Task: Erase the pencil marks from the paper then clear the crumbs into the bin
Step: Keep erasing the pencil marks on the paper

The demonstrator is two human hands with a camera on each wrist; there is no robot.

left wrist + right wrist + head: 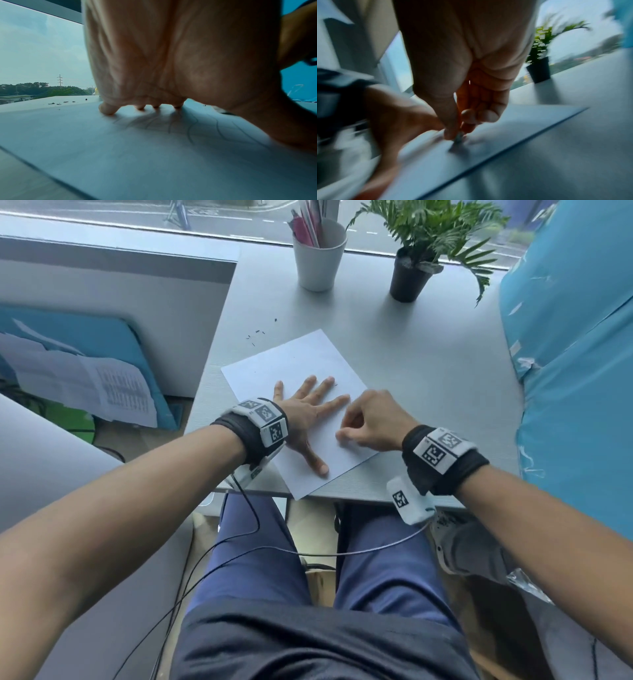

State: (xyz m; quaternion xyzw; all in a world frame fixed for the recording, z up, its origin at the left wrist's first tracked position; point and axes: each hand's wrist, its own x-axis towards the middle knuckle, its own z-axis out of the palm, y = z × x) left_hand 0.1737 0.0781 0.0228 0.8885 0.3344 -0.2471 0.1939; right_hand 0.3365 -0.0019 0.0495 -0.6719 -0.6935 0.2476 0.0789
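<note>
Two hands on the paper: erasing under way, tear and scatter risks present

Head view: left hand (303, 412) lies flat with fingers spread, pressing the paper (301, 361) to the worktop (428, 344); right hand (371, 421) is curled, fingertips pinching something small against the sheet near its right edge. Crumbs (255, 334) lie on the worktop beyond the far corner; the near corner overhangs the edge, so a hard stroke could drag the sheet off. No bin is visible. Left wrist view: fingertips (107, 109) bear down; faint pencil marks (190, 127) remain under the palm, and the palm could smear them. Right wrist view: blurred; thumb and finger grip a small grey eraser (458, 137) touching the paper; excess pressure could crease or tear it
</note>
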